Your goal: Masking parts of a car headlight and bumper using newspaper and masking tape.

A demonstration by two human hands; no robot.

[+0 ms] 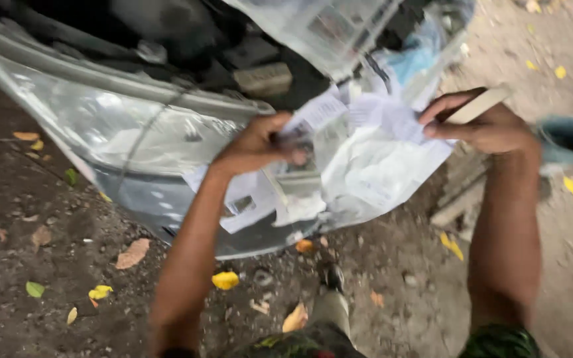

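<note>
A grey car front (121,126) with a headlight and bumper fills the upper left, its engine bay open above. White paper sheets (373,166) are stuck over the bumper's right part. My left hand (256,142) grips the edge of the paper near the middle. My right hand (482,122) presses on the paper's right edge and holds a flat tan strip (479,105) between thumb and fingers. The picture is blurred by motion.
Bare dirt ground (48,278) with scattered yellow and brown leaves lies below the car. A teal object (568,139) sits at the right. A wooden plank (459,202) lies on the ground under the paper. My shoe (331,278) shows at the bottom.
</note>
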